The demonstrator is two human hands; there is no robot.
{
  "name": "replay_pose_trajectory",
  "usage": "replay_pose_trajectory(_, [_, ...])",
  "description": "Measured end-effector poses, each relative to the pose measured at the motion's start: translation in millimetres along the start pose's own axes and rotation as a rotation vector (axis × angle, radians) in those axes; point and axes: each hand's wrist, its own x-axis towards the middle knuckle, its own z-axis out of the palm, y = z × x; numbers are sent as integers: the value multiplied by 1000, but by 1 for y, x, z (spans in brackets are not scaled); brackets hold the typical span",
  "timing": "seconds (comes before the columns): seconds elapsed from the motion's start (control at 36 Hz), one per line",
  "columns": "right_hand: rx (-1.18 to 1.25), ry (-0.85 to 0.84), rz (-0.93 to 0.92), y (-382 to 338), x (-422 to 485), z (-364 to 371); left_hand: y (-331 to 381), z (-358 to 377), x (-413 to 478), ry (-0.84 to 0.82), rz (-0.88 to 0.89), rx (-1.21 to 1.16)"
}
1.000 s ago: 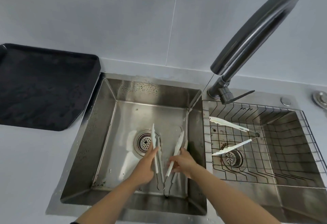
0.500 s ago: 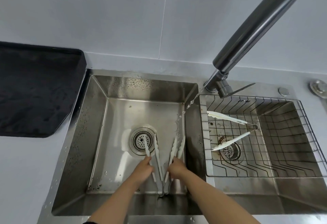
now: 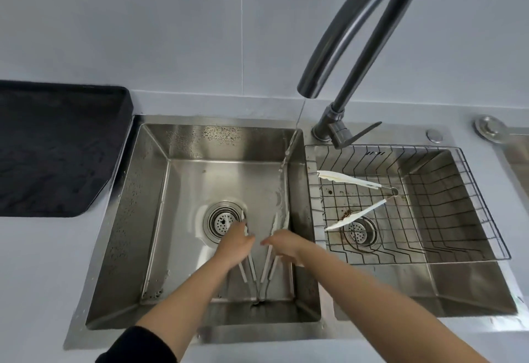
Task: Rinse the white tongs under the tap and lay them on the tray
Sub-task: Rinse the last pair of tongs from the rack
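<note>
White tongs lie spread open in a V inside the left sink basin, hinge towards me. My left hand grips the left arm of the tongs and my right hand grips the right arm. A thin stream of water runs from the dark curved tap down onto the right arm's tip. The black tray sits on the counter to the left of the sink.
A second pair of white tongs lies open in a wire basket set in the right basin. The tap lever points right. A round metal fitting sits at far right on the counter.
Both hands have slid a little along the tong arms, still spread in the basin. The view has tilted, so the tap spout and its stream show more fully.
</note>
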Motion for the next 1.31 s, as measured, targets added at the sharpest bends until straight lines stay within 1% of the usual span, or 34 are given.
replay_pose_trajectory(0.08, [-44,-39,-120,-10,-26,-25,28,4,-7,51,106,77])
replay_pose_trajectory(0.14, [-84,-39,-203,-14,-44,-49,48,10,-12,117,184,129])
replay_pose_trajectory(0.22, [-57,-27,-302,-12,-69,-91,79,25,-17,178,346,174])
replay_pose_trajectory(0.28, [-39,55,-363,-4,-77,-118,94,35,-17,173,429,254])
replay_pose_trajectory(0.33, [-61,237,-395,9,-77,-145,105,49,-12,152,469,384])
replay_pose_trajectory(0.39, [-159,407,-388,23,-70,-166,111,62,-5,139,484,546])
replay_pose_trajectory(0.42, [-233,463,-380,30,-65,-174,112,67,-1,134,482,625])
replay_pose_trajectory(0.5, [-456,544,-341,46,-46,-195,110,76,12,114,426,778])
replay_pose_trajectory(0.61, [-711,537,-305,58,-23,-212,101,79,24,117,369,900])
replay_pose_trajectory(0.78, [-1024,480,-314,60,-2,-218,95,80,30,138,383,986])
replay_pose_trajectory(0.86, [-1044,485,-309,59,5,-219,95,79,31,145,385,1017])
replay_pose_trajectory(0.97, [-1041,570,-378,59,12,-218,94,79,31,135,392,1024])
replay_pose_trajectory(1.06, [-1024,588,-383,60,14,-218,94,78,31,131,399,1018])
replay_pose_trajectory(1.17, [-986,576,-358,64,3,-223,93,77,31,122,410,1000])
replay_pose_trajectory(1.31, [-879,517,-343,62,-40,-242,92,77,30,109,425,983])
